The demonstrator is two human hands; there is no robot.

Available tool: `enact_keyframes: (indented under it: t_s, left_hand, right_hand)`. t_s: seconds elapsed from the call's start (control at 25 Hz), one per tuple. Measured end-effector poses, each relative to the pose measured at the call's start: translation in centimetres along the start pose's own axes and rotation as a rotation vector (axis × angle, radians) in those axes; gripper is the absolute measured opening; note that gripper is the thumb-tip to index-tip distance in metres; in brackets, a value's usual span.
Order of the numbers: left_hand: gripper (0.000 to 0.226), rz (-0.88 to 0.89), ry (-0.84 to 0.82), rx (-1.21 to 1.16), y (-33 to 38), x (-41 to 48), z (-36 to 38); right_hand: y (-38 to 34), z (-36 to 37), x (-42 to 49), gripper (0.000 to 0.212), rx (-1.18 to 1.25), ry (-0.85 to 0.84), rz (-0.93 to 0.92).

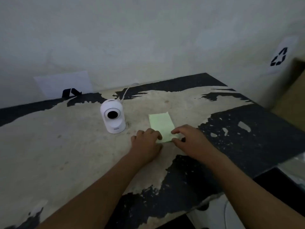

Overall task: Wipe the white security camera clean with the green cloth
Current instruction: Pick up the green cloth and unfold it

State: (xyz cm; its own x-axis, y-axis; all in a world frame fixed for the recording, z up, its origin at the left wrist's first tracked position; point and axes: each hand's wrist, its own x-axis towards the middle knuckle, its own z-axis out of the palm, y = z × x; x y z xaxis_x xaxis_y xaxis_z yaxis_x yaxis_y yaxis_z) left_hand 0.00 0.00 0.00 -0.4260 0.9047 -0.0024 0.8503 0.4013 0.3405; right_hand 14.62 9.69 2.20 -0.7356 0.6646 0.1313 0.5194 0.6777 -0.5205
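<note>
both hands [146, 142] [189, 139] on green cloth [160, 123] nr white camera [113, 115].

A worn tabletop [69, 146], black with large pale patches where the finish has peeled, stands against a plain whitish wall [132, 38]. A white sheet with a recycling symbol [279, 57] hangs at right. Light is dim.

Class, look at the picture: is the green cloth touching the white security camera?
Apart. The head view shows bare tabletop between the green cloth and the white security camera.
</note>
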Motion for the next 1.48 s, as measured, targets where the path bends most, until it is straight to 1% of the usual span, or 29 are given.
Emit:
enact_keyframes:
  t_s: [0.12, 0.2, 0.24, 0.32, 0.4, 0.44, 0.48, 0.56, 0.68, 0.76, 0.84, 0.92, 1.04, 1.12, 1.24, 1.32, 1.36, 1.48]
  left_hand:
    - [0.021, 0.027, 0.062, 0.115, 0.7, 0.3, -0.4]
    - [0.019, 0.043, 0.093, 0.185, 1.0, 0.7, -0.4]
    - [0.018, 0.04, 0.088, 0.164, 1.1, 0.6, -0.5]
    - [0.017, 0.026, 0.084, 0.023, 0.9, 0.2, -1.0]
    - [0.013, 0.088, 0.127, -0.129, 0.5, -0.9, -1.9]
    - [0.01, 0.12, 0.15, -0.188, 0.3, -1.6, -2.6]
    - [0.008, 0.136, 0.172, -0.274, 0.3, -2.6, -3.5]
    - [0.01, 0.09, 0.186, -0.552, 0.3, -4.7, -5.3]
    - [0.02, 0.032, 0.21, -0.954, 0.8, -8.1, -7.8]
    - [0.028, 0.013, 0.236, -1.09, 0.4, -9.6, -8.0]
    - [0.021, -0.039, 0.323, -1.082, -0.7, -10.5, -7.8]
    - [0.018, -0.115, 0.375, -1.11, -1.8, -11.1, -7.6]
    - [0.01, -0.224, 0.414, -1.205, -2.7, -11.9, -7.7]
    - [0.009, -0.234, 0.419, -1.248, -3.0, -12.4, -7.9]
    - [0.014, -0.196, 0.4, -1.333, -3.7, -13.2, -8.1]
    - [0.022, -0.181, 0.306, -1.38, -3.8, -13.7, -8.1]
    - [0.021, -0.184, 0.272, -1.361, -3.9, -13.9, -7.9]
    - [0.021, -0.246, 0.29, -1.36, -4.3, -13.9, -7.2]
  right_hand:
    - [0.0, 0.2, 0.2, 0.036, -0.021, -0.049, 0.025]
    - [-0.1, 0.4, 0.4, 0.043, -0.033, -0.125, 0.041]
    - [-0.1, 0.5, 0.4, 0.047, -0.026, -0.152, 0.047]
    - [0.1, 0.6, 0.2, 0.05, -0.048, -0.158, 0.036]
    - [-0.2, 0.6, 0.1, 0.038, -0.141, -0.068, -0.053]
    - [-0.5, 0.6, 0.0, 0.028, -0.117, -0.004, -0.112]
    - [-1.2, 0.4, -0.2, 0.019, -0.03, 0.037, -0.156]
    - [-2.9, -0.4, -0.7, 0.006, 0.223, 0.037, -0.185]
    - [-5.9, -1.8, -1.2, 0.002, 0.527, -0.027, -0.156]
    - [-7.8, -2.3, -1.6, 0.007, 0.769, -0.094, -0.112]
    - [-9.1, -2.1, -2.0, 0.011, 0.928, -0.152, -0.075]
    - [-10.0, -1.4, -2.2, 0.011, 0.971, -0.147, -0.077]
    - [-11.0, -0.1, -2.4, 0.005, 0.986, -0.102, -0.058]
    - [-11.7, 0.4, -2.7, 0.009, 1.035, -0.106, -0.039]
    - [-12.8, 0.7, -2.7, 0.01, 1.084, -0.118, -0.043]
    - [-13.4, 0.8, -2.4, 0.01, 1.049, -0.09, -0.071]
    - [-13.6, 0.9, -2.3, 0.009, 1.012, -0.077, -0.097]
    - [-14.3, 0.6, -1.8, 0.009, 0.942, -0.098, -0.196]
